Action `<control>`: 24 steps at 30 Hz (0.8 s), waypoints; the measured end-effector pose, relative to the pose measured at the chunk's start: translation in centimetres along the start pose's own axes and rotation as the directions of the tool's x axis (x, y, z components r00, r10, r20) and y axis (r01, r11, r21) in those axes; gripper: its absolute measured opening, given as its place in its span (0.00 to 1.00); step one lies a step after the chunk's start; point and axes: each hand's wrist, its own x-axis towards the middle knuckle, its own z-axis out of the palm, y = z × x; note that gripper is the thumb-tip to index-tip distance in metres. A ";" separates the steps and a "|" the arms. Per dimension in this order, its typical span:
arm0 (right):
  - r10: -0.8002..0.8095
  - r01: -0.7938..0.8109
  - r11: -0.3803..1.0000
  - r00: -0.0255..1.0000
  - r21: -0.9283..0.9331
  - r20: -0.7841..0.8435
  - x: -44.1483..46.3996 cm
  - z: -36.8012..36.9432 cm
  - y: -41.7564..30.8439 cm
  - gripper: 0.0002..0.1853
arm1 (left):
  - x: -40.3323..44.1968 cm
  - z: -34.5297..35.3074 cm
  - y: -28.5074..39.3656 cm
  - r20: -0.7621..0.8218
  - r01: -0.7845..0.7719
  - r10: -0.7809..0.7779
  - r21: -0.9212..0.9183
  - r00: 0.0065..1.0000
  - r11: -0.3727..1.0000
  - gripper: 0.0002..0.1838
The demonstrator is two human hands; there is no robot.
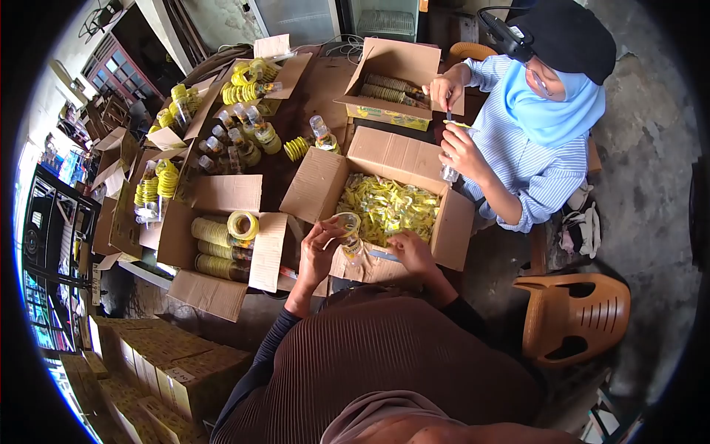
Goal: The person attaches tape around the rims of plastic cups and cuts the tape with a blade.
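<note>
The left hand (pixel 319 248) is clamping its fingers on a clear plastic cup (pixel 353 250) with a yellow rim, which is standing roughly upright over the near left part of an open cardboard box (pixel 451 231). The right hand (pixel 414 253) is hovering at the near right side of that box with its fingers bent over small yellow packets (pixel 396 203) (whether they are pinching one, I cannot tell).

To the near left, large cartons (pixel 159 348) are standing in a group; to the near right, an orange-brown plastic chair (pixel 538 314) is standing on the floor. Left of the packets, a second open box (pixel 268 251) is holding stacks of yellow-rimmed cups (pixel 214 233), with a yellow roll (pixel 242 225) lying on top.

Farther back, more clear cups (pixel 266 135) are standing in a cluster on the dark table (pixel 325 78), and other yellow-rimmed stacks (pixel 166 181) are filling boxes along the left. On the far right, a co-worker (pixel 518 159) is holding a cup (pixel 449 174) in one hand and a small dark tool in the other, beside a far box (pixel 396 58) with long cup stacks lying inside.
</note>
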 end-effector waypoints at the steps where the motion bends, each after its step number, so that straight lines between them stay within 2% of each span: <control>1: 0.014 -0.012 0.991 1.000 0.132 -0.013 0.7 -0.8 -0.9 0.11 | -0.2 0.0 0.0 0.017 0.029 -0.029 -0.015 0.999 0.999 0.11; 2: 0.034 -0.027 0.964 0.999 0.263 -0.020 1.0 -1.4 -2.0 0.12 | -0.5 0.0 0.1 0.019 0.035 -0.034 -0.016 0.999 0.999 0.11; 3: 0.038 -0.033 0.964 0.999 0.264 -0.016 1.3 -2.1 -3.1 0.12 | -0.6 0.1 0.2 0.045 0.056 -0.054 -0.042 0.998 0.998 0.10; 5: -0.194 0.250 0.942 0.951 0.226 -0.240 2.1 -3.4 -5.3 0.14 | -0.6 0.2 0.7 0.071 0.076 -0.071 -0.068 0.995 0.995 0.09; 6: -0.255 0.318 0.928 0.922 0.194 -0.291 2.4 -3.8 -6.2 0.14 | -0.6 0.2 1.1 0.108 0.093 -0.085 -0.075 0.990 0.993 0.08; 9: -0.286 0.333 0.917 0.932 0.218 -0.224 2.6 -4.1 -7.6 0.14 | -0.7 0.1 1.3 0.162 0.096 -0.084 -0.067 0.983 0.993 0.08; 11: -0.302 0.341 0.919 0.931 0.197 -0.204 2.6 -3.5 -7.2 0.12 | -0.8 0.1 1.0 0.210 -0.034 0.036 -0.010 0.977 0.999 0.08; 12: -0.281 0.322 0.921 0.940 0.222 -0.195 2.6 -3.3 -7.2 0.10 | -0.8 0.2 1.7 0.207 -0.038 0.039 -0.011 0.978 0.999 0.08; 14: -0.263 0.304 0.921 0.946 0.243 -0.188 2.6 -3.4 -7.2 0.09 | -0.7 0.5 3.6 0.189 0.235 -0.194 -0.228 0.963 0.945 0.09; 15: -0.287 0.328 0.911 0.939 0.249 -0.188 2.6 -3.8 -7.5 0.07 | -0.8 0.5 3.5 0.186 0.234 -0.193 -0.230 0.963 0.945 0.09; 17: -0.315 0.355 0.900 0.931 0.253 -0.186 2.7 -4.1 -7.7 0.06 | -1.0 0.5 2.8 0.189 0.049 -0.052 0.020 0.981 0.999 0.11; 18: -0.316 0.368 0.873 0.927 0.319 -0.204 2.8 -4.3 -7.7 0.06 | -1.1 0.6 2.5 0.185 0.048 -0.051 0.021 0.981 0.999 0.11; 20: -0.317 0.381 0.841 0.922 0.383 -0.220 2.8 -4.3 -7.7 0.06 | -1.2 0.6 1.9 0.190 0.071 -0.050 -0.104 0.981 0.992 0.09; 22: -0.268 0.366 0.721 0.930 0.589 -0.250 3.1 -4.1 -7.4 0.05 | -1.5 0.6 2.2 0.165 0.070 -0.041 -0.174 0.985 0.982 0.09; 23: -0.273 0.371 0.722 0.928 0.585 -0.252 3.3 -4.0 -6.9 0.05 | -1.5 0.6 2.3 0.143 0.065 -0.030 -0.245 0.989 0.967 0.09; 24: -0.199 0.315 0.722 0.947 0.616 -0.250 3.5 -4.1 -6.7 0.04 | -1.5 0.7 2.1 0.138 0.058 -0.024 -0.248 0.990 0.967 0.09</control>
